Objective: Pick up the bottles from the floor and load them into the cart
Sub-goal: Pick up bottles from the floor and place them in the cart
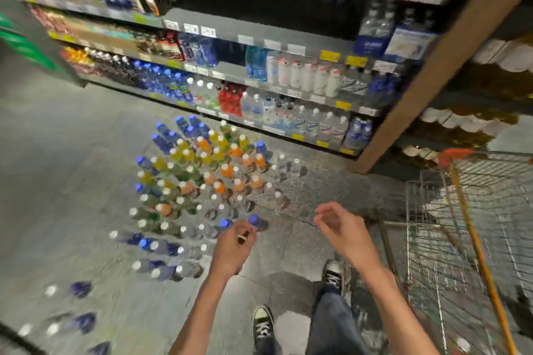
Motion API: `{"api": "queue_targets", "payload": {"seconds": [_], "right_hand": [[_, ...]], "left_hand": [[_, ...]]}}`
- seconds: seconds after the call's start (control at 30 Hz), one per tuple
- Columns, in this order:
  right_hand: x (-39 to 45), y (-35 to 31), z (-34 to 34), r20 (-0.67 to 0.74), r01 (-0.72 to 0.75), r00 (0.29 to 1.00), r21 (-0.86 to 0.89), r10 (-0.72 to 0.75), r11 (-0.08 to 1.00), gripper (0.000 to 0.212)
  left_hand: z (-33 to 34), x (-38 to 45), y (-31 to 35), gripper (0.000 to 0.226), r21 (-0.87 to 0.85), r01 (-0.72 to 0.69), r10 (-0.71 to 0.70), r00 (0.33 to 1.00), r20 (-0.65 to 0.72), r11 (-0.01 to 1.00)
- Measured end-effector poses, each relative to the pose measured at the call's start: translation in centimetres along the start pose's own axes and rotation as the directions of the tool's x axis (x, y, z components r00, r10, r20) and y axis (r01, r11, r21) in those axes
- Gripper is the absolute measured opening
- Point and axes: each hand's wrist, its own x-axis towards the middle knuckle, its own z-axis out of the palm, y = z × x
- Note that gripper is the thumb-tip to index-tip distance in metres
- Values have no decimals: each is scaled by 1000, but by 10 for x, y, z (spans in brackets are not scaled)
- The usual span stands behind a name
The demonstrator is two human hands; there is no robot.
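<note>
Neither hand has a grip on anything: the left hand (235, 243) hangs with its fingers loosely curled just above the near edge of the bottles (202, 181), close over two blue-capped ones, and something small and pale shows at its fingers, too blurred to make out; the right hand (339, 226) is out in the air beside it, fingers bent and relaxed, holding nothing, between the bottles and the cart (461, 239). The bottles stand upright on the grey floor (72, 181) in a tight cluster, white and blue caps up, with orange and yellow drinks toward the middle and far side, clear ones nearer, and dark blue ones along the left edge; a few more stand apart at the lower left, smeared by motion. The wire cart sits to the right with an orange-yellow rail along its rim and what look like a few bottles lying in its basket, though that part is blurred. Below the arms are jeans and a pair of dark sneakers (262, 326) with white laces. Behind it all run shop shelves (288, 46) stocked with more drinks and yellow price tags
</note>
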Motion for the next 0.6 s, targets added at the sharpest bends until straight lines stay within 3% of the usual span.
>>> {"api": "queue_targets", "payload": {"seconds": [0.2,0.33,0.6], "right_hand": [[30,-5,11,78,-37,996,-24,39,999,15],[81,7,14,153,-96,983,-14,97,995,14],[228,66,66,270,-221,937,-39,223,975,12]], "left_hand": [[-7,25,-9,6,-39,55,-57,998,-31,998],[2,61,-1,8,67,108,-107,994,-28,992],[53,217,-19,11,166,153,-159,987,21,974]]}}
